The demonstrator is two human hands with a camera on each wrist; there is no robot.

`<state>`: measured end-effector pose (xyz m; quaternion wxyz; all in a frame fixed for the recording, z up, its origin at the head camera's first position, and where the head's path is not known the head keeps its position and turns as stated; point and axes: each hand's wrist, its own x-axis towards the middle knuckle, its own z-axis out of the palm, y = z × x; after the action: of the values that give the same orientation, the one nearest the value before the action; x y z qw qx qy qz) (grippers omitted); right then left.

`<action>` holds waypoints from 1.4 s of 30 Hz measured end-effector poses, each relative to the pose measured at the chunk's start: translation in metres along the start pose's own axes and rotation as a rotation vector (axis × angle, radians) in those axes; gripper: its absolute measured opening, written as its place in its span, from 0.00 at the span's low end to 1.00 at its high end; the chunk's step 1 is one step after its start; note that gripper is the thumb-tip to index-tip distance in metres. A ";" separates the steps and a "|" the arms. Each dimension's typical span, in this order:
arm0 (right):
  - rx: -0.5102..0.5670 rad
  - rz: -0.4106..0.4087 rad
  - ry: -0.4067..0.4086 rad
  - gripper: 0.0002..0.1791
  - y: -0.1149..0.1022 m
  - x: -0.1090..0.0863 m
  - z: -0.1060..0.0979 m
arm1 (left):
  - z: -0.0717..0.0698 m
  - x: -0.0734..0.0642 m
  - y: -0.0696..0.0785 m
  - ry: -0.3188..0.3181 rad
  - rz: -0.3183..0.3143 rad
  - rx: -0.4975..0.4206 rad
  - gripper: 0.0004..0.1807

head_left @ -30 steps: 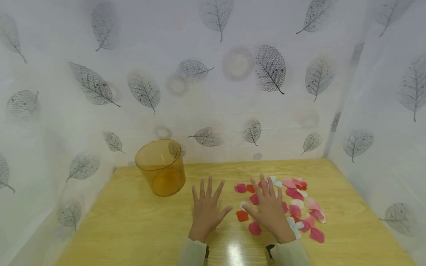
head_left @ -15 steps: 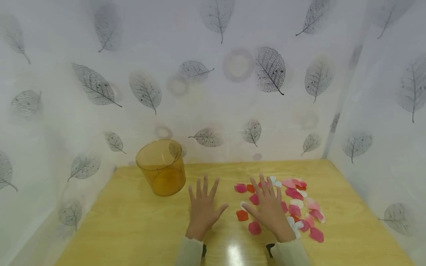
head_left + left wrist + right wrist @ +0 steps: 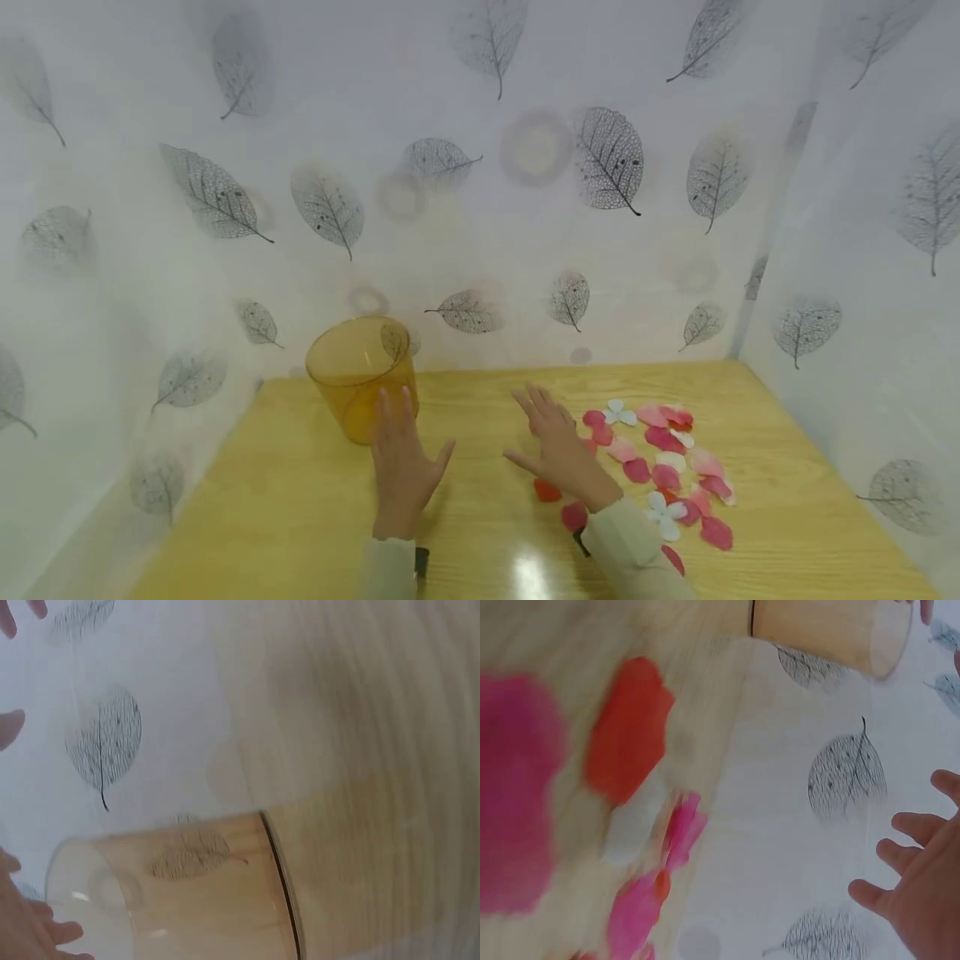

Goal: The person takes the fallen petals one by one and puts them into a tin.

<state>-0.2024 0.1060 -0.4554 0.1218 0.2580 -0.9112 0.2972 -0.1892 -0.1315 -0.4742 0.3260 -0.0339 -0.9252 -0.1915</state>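
Note:
An amber see-through cylindrical container [image 3: 352, 375] stands at the back left of the wooden table. In front of it is my left hand [image 3: 405, 475], fingers spread, the fingertips overlapping its lower wall in the head view. The left wrist view shows the container [image 3: 202, 892] close by, with part of the hand [image 3: 26, 922] at the edge. My right hand [image 3: 562, 454] hovers left of the scattered petals [image 3: 667, 477], fingers straight and angled toward the container. Both hands hold nothing. The right hand [image 3: 922, 877] appears at the right edge of its wrist view, fingers apart.
Pink, red and white petals cover the right half of the table [image 3: 285, 517], with white flower-shaped pieces [image 3: 665, 515] among them. Behind and at both sides hangs a pale sheet [image 3: 510, 233] printed with grey leaves.
Both hands have shifted left: the left one from open table to in front of the container, the right one off most of the petals. Container and petals stay in place.

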 end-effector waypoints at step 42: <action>0.349 0.109 -0.180 0.49 -0.052 0.117 0.098 | -0.044 0.029 -0.085 -0.172 -0.451 -0.401 0.57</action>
<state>-0.2790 -0.0361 -0.4646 -0.0230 0.2509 -0.8657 0.4325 -0.2020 -0.2285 -0.4530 0.1829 0.0927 -0.8772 -0.4340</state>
